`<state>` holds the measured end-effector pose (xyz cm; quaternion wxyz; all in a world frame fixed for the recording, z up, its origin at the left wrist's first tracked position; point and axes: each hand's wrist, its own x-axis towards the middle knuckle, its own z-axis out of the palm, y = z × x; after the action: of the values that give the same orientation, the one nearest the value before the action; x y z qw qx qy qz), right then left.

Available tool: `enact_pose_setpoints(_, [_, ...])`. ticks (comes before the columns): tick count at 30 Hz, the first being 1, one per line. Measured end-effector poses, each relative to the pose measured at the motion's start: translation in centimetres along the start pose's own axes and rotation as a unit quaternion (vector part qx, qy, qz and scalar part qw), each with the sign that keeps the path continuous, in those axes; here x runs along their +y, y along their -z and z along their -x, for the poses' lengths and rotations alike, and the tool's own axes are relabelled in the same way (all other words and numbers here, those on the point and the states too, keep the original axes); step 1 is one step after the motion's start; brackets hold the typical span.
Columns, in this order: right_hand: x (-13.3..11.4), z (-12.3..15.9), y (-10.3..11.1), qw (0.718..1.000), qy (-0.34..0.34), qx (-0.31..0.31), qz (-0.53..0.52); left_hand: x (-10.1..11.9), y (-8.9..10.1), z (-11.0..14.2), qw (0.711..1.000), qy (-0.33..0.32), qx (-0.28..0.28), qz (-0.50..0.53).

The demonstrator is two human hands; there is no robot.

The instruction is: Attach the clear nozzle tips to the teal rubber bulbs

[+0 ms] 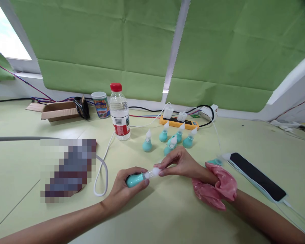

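Observation:
My left hand [127, 184] is wrapped round the teal bulb of a nasal aspirator [135, 180], which lies tilted with its clear neck pointing right. At the other end, the fingertips of my right hand [179, 162] pinch the white tip [156, 171]. A pink scrunchie [218, 188] sits on my right wrist. Beyond my hands several more teal aspirators stand upright, among them one on the left [147, 145] and one on the right [188, 140]. Another aspirator [215, 161] lies on its side behind my right wrist, partly hidden.
A red-capped water bottle [120, 117] stands behind, beside a printed tub [101, 105] and an open cardboard box [62, 110]. An orange power strip [179, 122] with chargers lies near the wall. On the right is a phone [256, 176] with a cable; on the left, a blurred-out object [69, 171].

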<state>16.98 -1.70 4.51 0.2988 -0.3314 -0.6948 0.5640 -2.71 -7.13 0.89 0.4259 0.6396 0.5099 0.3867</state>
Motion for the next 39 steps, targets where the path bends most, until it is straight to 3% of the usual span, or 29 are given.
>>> enact_pose_setpoints(4, [0.7,-0.3,0.3,0.999,-0.023,-0.021,-0.025,0.1,-0.2,0.2,1.0,0.013,0.007,-0.024])
enact_pose_setpoints(7, [1.5,-0.7,0.2,0.996,-0.047,-0.018,-0.069,-0.1,-0.3,0.3,0.999,-0.015,0.03,-0.042])
enact_pose_setpoints(17, [2.0,-0.7,-1.3,0.985,-0.066,0.022,-0.158,-1.2,-0.5,0.3,0.98,-0.156,0.081,-0.089])
enact_pose_setpoints(24, [-0.2,0.1,-1.6,0.992,-0.059,0.017,-0.107,-1.4,-0.7,0.4,0.947,-0.293,0.092,-0.096])
enact_pose_setpoints(28, [-2.7,1.3,-1.7,0.997,0.008,0.071,0.012,-1.1,-0.6,0.2,0.966,-0.23,0.045,-0.107])
enact_pose_setpoints(33, [-4.6,1.4,-0.8,0.965,0.105,0.173,0.164,-1.0,-0.7,-0.3,0.978,-0.163,0.027,-0.129])
enact_pose_setpoints(36, [-4.1,-0.1,-0.3,0.951,0.143,0.174,0.209,-1.1,-0.7,-0.6,0.979,-0.136,0.017,-0.15])
enact_pose_setpoints(39, [-3.2,-1.9,-0.4,0.945,0.172,0.138,0.243,-1.1,-0.6,-0.6,0.976,-0.129,0.041,-0.17])
